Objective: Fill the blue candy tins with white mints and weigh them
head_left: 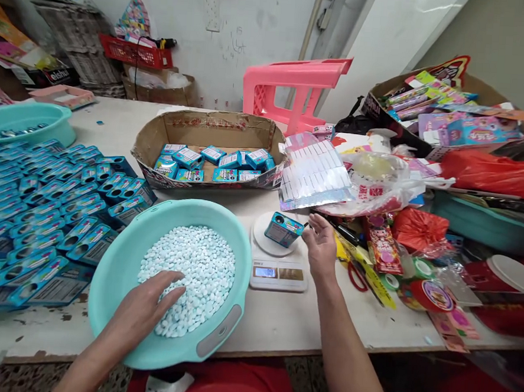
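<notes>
A turquoise basin [109, 234] holds a heap of small, pale blue and white tablet candies [208, 275]. My left hand [151, 301] reaches over the basin's near-left rim and rests on the heap, thumb and forefinger apart; its other fingers are hidden. To the right, a small blue printed box [284, 229] with a dark round hole sits tilted on the round plate of a white kitchen scale [257, 281]. The scale's display is lit. Close to the box's right end is my right hand [321, 247], fingers apart and slightly bent; whether it touches the box is unclear.
Rows of blue boxes [43, 218] cover the left of the table. Behind the basin stands a cardboard tray [159, 133] with several more. A pink plastic stool [291, 79] is at the back. Bags, scissors [357, 277] and packaging crowd the right side.
</notes>
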`<state>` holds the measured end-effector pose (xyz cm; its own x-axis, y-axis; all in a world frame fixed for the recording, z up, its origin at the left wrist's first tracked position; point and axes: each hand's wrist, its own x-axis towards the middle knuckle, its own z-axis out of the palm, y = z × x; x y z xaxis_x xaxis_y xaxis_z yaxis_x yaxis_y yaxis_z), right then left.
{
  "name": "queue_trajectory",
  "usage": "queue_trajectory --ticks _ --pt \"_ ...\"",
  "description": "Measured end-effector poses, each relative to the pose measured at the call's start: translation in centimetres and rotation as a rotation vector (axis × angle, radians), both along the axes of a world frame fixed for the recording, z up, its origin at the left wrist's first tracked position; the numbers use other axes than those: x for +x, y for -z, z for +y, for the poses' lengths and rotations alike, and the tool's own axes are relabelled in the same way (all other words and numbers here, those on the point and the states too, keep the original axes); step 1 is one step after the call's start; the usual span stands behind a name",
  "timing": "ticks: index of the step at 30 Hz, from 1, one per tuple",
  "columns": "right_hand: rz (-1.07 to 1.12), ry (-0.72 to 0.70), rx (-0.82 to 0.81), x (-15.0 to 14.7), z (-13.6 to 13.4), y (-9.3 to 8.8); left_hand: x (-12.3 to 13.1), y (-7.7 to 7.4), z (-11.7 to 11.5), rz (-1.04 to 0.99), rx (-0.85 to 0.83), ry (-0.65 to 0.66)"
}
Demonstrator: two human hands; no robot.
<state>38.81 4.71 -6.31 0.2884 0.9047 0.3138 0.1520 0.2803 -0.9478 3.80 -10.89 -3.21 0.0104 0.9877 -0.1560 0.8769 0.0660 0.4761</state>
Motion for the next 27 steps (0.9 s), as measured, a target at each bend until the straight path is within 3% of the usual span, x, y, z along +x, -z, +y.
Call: queue_trajectory --ticks 5,9,18,24,27 --pt "0.146 0.195 -0.017 1.9 -0.4 0.2 0.3 0.4 -0.1 0.076 0.009 0.057" --pt "0.156 0.211 -0.07 2.5 -1.0 0.9 0.4 0.2 -0.1 0.06 0.025 0.061" --pt "0.152 0.131 -0.115 1.0 -1.0 1.0 0.4 -0.1 0.1 0.005 0.041 0.041" --pt "0.052 -0.017 -0.091 -0.3 -0.6 1.2 0.5 0.0 0.2 -0.002 0.037 0.037" --pt "-0.033 -0.116 -0.161 -1.1 0.0 1.3 0.6 -0.1 0.1 -0.011 0.034 0.036"
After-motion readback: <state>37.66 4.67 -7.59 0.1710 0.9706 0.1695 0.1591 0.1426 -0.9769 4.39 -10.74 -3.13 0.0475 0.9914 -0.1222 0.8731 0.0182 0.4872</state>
